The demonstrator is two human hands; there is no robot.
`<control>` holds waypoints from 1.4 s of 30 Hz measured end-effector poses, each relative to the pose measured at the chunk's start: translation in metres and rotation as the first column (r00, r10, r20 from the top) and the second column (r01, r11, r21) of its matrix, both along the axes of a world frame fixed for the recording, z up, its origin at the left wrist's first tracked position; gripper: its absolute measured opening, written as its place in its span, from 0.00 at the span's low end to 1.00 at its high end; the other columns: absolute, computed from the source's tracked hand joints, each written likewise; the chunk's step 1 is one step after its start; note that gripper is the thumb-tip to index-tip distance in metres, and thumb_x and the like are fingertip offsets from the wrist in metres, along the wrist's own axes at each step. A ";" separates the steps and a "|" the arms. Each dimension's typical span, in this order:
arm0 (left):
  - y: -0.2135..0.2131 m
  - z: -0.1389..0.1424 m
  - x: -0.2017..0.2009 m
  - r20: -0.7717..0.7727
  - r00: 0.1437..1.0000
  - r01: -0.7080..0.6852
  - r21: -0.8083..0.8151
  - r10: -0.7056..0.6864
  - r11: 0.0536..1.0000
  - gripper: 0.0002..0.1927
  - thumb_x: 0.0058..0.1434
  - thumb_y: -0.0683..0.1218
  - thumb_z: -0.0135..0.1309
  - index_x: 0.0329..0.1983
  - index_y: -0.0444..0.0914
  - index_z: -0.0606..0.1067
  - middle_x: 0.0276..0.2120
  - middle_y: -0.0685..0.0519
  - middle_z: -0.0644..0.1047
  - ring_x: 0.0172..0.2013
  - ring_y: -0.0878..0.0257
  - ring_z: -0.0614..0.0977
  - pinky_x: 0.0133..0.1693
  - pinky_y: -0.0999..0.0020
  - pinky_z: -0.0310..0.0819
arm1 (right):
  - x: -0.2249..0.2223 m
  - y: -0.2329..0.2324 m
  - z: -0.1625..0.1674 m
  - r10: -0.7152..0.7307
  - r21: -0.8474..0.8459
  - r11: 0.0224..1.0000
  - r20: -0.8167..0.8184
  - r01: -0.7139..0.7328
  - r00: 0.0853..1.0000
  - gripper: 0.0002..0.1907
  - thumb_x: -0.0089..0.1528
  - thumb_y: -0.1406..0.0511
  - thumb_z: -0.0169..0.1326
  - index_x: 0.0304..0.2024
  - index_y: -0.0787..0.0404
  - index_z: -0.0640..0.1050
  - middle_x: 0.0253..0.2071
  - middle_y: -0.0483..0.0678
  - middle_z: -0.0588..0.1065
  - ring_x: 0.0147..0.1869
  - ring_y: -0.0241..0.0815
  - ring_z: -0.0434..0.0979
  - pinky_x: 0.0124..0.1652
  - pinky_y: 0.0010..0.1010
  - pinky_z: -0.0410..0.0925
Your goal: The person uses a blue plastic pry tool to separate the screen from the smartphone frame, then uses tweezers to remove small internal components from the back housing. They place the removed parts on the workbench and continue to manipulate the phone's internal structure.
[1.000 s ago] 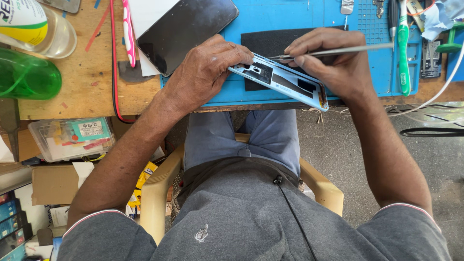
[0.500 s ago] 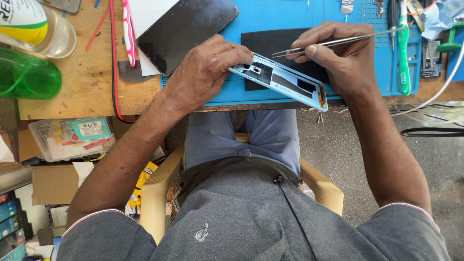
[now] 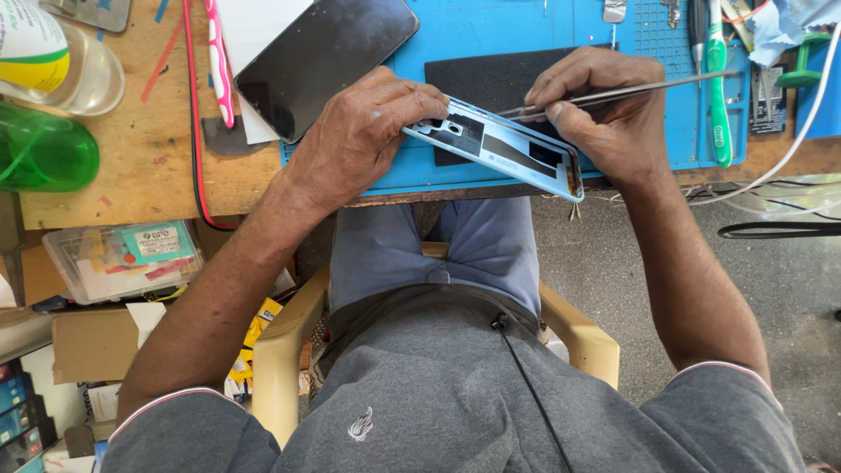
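Phone frame held over the blue mat, tweezers at its upper edge

Tabletop (image 3: pixel 158 175) of bare wood fills the upper left of the frame, and we see a blue work mat (image 3: pixel 491 26) spread over its upper middle and right. On the mat lies a dark rectangular pad (image 3: pixel 491 74). A black phone screen panel (image 3: pixel 324 57) rests tilted at the upper centre-left, partly on the mat and partly on white paper. At the left edge sits a green plastic bottle (image 3: pixel 44 149), with a clear jar just above it. A clear plastic box (image 3: pixel 123 258) of small parts sits below the tabletop at the left.

In the upper centre we see the light blue phone frame (image 3: pixel 499 144), slanting down toward the right, above the mat's near edge. Our left hand (image 3: pixel 368 131) has its grip closed on the frame's left end, fingers curled over the top edge. Our right hand (image 3: pixel 613 114) is just beside the frame's right half, its grip pinched narrow on metal tweezers (image 3: pixel 613 92), whose tips reach left to the frame's upper edge. A green toothbrush (image 3: pixel 717 79) lies upright in the frame at the upper right, well apart from the hands.
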State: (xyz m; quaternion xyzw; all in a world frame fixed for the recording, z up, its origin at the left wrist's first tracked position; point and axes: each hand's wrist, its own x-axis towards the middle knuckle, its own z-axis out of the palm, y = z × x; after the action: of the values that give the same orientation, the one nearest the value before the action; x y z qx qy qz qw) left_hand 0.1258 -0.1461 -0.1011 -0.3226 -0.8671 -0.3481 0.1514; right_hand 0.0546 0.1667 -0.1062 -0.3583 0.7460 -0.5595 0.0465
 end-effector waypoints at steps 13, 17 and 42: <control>-0.002 -0.011 -0.002 0.031 0.999 -0.033 0.014 0.033 0.999 0.18 0.60 0.30 0.58 0.51 0.38 0.78 0.49 0.51 0.73 0.47 0.57 0.83 0.50 0.64 0.82 | 0.000 -0.016 0.005 0.030 0.077 0.997 -0.148 -0.019 0.989 0.05 0.69 0.75 0.61 0.48 0.65 0.82 0.51 0.54 0.81 0.57 0.41 0.83 0.55 0.30 0.77; 0.000 0.007 0.001 -0.002 1.000 -0.025 0.023 0.025 0.999 0.19 0.60 0.30 0.57 0.52 0.39 0.78 0.49 0.51 0.74 0.48 0.58 0.83 0.51 0.65 0.83 | 0.003 -0.012 0.006 0.001 -0.062 0.998 -0.115 -0.009 0.993 0.02 0.75 0.73 0.58 0.49 0.67 0.80 0.52 0.56 0.79 0.55 0.42 0.83 0.54 0.31 0.77; 0.041 0.028 0.028 0.034 0.988 -0.145 -0.174 0.153 0.974 0.27 0.52 0.31 0.54 0.58 0.32 0.75 0.50 0.43 0.72 0.51 0.44 0.76 0.53 0.51 0.72 | 0.003 0.070 0.058 -0.398 0.717 0.277 -0.520 0.640 0.756 0.16 0.68 0.55 0.61 0.52 0.57 0.81 0.28 0.56 0.80 0.31 0.52 0.80 0.32 0.43 0.70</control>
State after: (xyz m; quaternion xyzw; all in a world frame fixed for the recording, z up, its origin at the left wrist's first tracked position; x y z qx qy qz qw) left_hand 0.1542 -0.1052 -0.0728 -0.2603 -0.9187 -0.2677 0.1286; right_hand 0.0575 0.2363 -0.0486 -0.0817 0.9943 -0.0385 -0.0560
